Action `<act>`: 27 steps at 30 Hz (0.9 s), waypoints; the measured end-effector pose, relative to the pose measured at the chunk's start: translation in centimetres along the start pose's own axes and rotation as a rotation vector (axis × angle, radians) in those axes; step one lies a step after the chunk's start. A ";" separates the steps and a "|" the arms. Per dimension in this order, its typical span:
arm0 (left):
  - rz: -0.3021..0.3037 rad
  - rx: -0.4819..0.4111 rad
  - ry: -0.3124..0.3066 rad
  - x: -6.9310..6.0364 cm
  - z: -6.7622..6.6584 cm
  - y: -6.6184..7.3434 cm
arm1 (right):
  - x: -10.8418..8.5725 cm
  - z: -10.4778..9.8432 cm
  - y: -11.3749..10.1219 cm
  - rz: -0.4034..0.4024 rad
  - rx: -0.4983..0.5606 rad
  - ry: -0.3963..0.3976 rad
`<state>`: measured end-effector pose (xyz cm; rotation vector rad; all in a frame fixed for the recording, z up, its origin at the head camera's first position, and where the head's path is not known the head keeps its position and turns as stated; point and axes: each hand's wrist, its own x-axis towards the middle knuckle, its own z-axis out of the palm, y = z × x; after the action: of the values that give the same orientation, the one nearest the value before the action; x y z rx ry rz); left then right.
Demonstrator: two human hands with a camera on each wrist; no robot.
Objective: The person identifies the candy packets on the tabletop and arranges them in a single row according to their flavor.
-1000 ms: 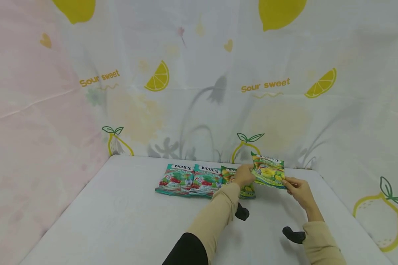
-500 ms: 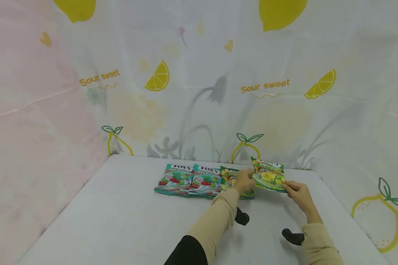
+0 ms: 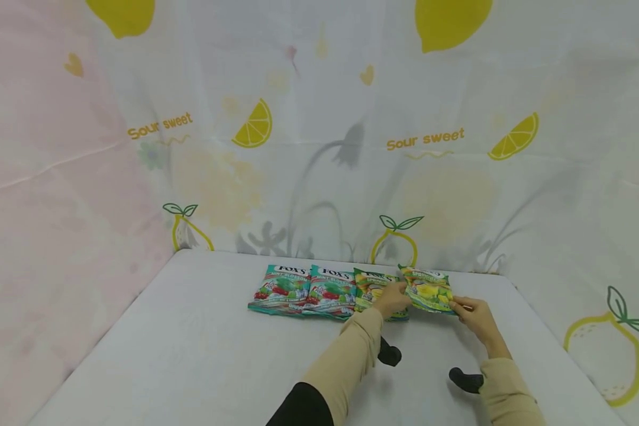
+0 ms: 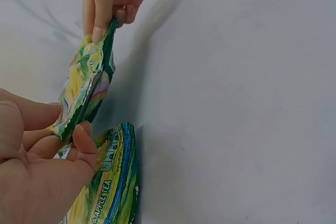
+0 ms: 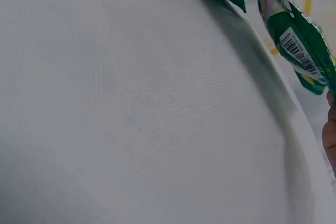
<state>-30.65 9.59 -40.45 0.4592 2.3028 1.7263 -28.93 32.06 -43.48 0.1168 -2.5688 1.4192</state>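
A green and yellow candy bag (image 3: 428, 289) is stretched between both hands, tilted and just above the table near its back edge. My left hand (image 3: 391, 300) pinches its left edge; thumb and curled fingers show around it in the left wrist view. At the lower right corner, my right hand (image 3: 478, 319) grips the bag between thumb and fingers. In the right wrist view the bag's green back (image 5: 294, 43) shows a barcode. A matching candy bag (image 3: 366, 290) lies just left, partly hidden behind my left hand.
Two teal candy bags, one outer (image 3: 282, 290) and one inner (image 3: 332, 294), lie side by side left of the green ones. The white table (image 3: 191, 343) meets a lemon-printed cloth backdrop (image 3: 319, 177) behind the row.
Both hands have lowered the held candy bag toward the table and brought it slightly left, closer to the matching bag. The bags lying on the table stay put.
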 end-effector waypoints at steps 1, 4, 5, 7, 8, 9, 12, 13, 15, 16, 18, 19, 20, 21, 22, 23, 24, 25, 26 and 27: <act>0.000 0.001 -0.004 0.1 0.0 -0.2 | 0.0 0.1 0.1 0.008 -0.003 -0.005; -0.029 0.006 -0.017 0.3 0.2 -0.7 | 0.0 0.2 0.4 0.029 -0.018 -0.018; -0.037 0.002 -0.024 0.3 0.2 -0.8 | 0.0 0.3 0.4 0.030 -0.025 -0.019; -0.056 -0.014 -0.026 0.4 0.4 -1.0 | 0.0 0.4 0.6 0.023 -0.050 -0.012; -0.068 -0.033 -0.032 0.5 0.4 -1.1 | 0.0 0.5 0.6 0.020 -0.063 -0.004; -0.077 -0.038 -0.037 0.4 0.5 -1.1 | 0.1 0.6 0.7 0.011 -0.087 0.006; -0.109 -0.021 -0.045 0.2 0.5 -1.0 | 0.3 0.8 0.9 -0.019 -0.169 0.034; -0.121 -0.002 -0.049 0.1 0.4 -0.9 | 0.4 0.9 1.0 -0.012 -0.183 0.038; -0.152 0.023 -0.062 -0.2 0.4 -0.8 | 0.5 1.0 1.1 0.017 -0.196 0.034; -0.159 0.032 -0.068 -0.3 0.4 -0.7 | 0.4 1.0 1.1 0.042 -0.188 0.030; -0.157 0.049 -0.071 -0.5 0.4 -0.9 | 0.3 1.0 1.2 0.090 -0.157 0.024; -0.148 0.068 -0.069 -0.5 0.4 -1.1 | 0.3 1.0 1.2 0.110 -0.146 0.022; -0.132 0.078 -0.066 -0.5 0.5 -1.3 | 0.2 1.0 1.3 0.124 -0.140 0.020; -0.109 0.096 -0.059 -0.4 0.6 -1.5 | 0.1 1.0 1.3 0.134 -0.140 0.022; -0.084 0.117 -0.048 -0.4 0.7 -1.8 | 0.0 1.0 1.3 0.143 -0.139 0.022; -0.058 0.129 -0.034 -0.3 0.9 -2.1 | -0.1 0.9 1.3 0.152 -0.142 0.022; -0.033 0.149 -0.019 -0.2 1.0 -2.3 | -0.2 0.9 1.3 0.160 -0.148 0.024; -0.010 0.164 -0.006 -0.2 1.1 -2.5 | -0.3 0.9 1.3 0.165 -0.158 0.024; 0.011 0.170 0.006 -0.1 1.3 -2.7 | -0.4 0.8 1.3 0.170 -0.170 0.026; 0.034 0.192 0.022 -0.1 1.5 -2.9 | -0.5 0.8 1.3 0.174 -0.179 0.030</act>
<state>-30.32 10.09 -43.63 0.5196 2.5030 1.5380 -28.79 32.06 -45.03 -0.1572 -2.7222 1.2259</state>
